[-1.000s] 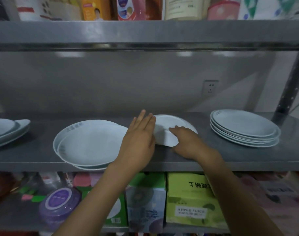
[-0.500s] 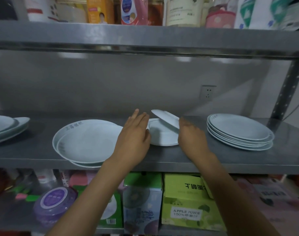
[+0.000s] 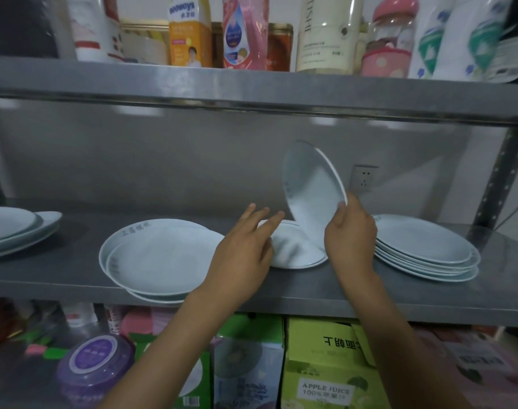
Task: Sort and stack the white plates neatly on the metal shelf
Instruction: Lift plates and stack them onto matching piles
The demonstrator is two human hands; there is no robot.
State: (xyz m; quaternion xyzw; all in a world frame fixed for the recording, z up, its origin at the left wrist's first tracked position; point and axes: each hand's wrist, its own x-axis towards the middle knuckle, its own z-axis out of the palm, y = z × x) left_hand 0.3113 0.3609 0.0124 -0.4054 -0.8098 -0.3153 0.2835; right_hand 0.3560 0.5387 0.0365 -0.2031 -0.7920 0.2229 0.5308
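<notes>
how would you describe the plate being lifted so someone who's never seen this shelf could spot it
Look at the middle metal shelf, between the wide pile on the left and the neat stack on the right. There the right hand holds a small white plate by its rim. It is the only plate tipped up nearly on edge; all the others lie flat.

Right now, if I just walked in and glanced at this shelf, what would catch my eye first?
Most likely the small white plate tipped up almost on edge in the middle of the metal shelf, gripped at its rim by the right hand. The left hand reaches, fingers spread, over another small plate lying beneath it. Stacks of larger white plates sit either side: left stack, right stack.
</notes>
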